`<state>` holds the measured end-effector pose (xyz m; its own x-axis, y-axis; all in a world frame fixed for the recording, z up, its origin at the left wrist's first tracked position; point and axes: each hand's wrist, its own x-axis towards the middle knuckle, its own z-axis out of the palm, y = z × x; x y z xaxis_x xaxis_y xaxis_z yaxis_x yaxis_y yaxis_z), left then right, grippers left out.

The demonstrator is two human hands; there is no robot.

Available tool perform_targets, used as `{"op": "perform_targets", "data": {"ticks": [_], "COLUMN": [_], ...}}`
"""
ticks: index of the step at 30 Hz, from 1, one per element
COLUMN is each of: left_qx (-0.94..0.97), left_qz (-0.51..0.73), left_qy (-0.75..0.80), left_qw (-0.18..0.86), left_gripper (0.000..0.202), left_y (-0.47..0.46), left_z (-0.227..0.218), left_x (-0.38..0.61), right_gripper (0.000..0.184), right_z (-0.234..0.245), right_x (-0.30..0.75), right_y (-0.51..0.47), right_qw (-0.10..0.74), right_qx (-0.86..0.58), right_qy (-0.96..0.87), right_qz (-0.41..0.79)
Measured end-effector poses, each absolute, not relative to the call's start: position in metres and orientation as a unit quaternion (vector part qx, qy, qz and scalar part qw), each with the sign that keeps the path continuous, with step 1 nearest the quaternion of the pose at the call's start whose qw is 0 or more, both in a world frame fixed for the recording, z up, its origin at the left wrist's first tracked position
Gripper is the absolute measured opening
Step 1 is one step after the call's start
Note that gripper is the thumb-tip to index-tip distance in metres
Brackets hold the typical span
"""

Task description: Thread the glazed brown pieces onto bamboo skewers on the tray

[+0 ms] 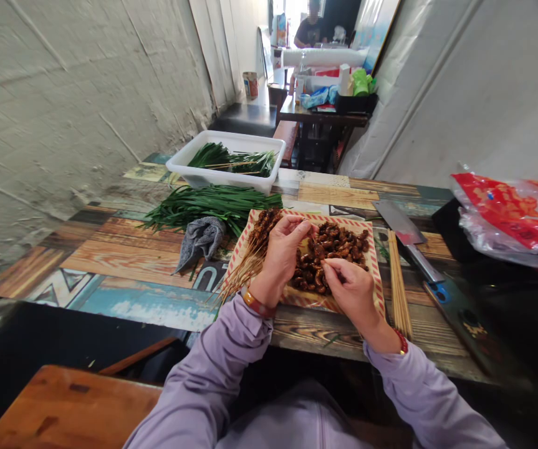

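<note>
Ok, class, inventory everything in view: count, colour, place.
Table: one, multicoloured, centre
Tub: one, white, table's back
Leaves: many, green, in and before tub
Tray: one, red-striped, near side
Cloth: one, grey, left of tray
Glossy pieces: many, brown, on tray
Loaded skewers: several, brown, tray's left
Bare skewers: bundle, tan, right of tray
Cleaver: one, silver, beside bare skewers
Packaging: unclear count, partly red, right
Back table: one, brown, background
Clutter: several, mixed, on back table
Person: one, dark top, background
Seat: one, brown, lower left
Left hand: one, lilac-sleeved, over tray
Right hand: one, lilac-sleeved, over tray
</note>
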<state>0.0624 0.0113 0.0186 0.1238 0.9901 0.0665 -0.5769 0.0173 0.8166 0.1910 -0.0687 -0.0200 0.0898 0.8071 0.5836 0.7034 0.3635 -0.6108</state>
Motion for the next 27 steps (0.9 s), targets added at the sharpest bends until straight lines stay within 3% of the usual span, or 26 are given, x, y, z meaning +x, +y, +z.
{"op": "perform_targets", "data": {"ticks": [27], "left_qx": [0.367], "left_qz": [0.598], "left_qy": [0.272], "left_qw": [0.658], "left_gripper": [0.02], "left_y": [0.0134], "left_z": [0.0158], "left_x": [0.0629], "right_gripper": [0.019], "right_z": [-0.0176], "right_x": [0.1885], "right_y": [-0.0663], "right_qw": [0.481], "right_qx": [-0.562], "right_qy": [-0.671], "right_qz": [0.048]}}
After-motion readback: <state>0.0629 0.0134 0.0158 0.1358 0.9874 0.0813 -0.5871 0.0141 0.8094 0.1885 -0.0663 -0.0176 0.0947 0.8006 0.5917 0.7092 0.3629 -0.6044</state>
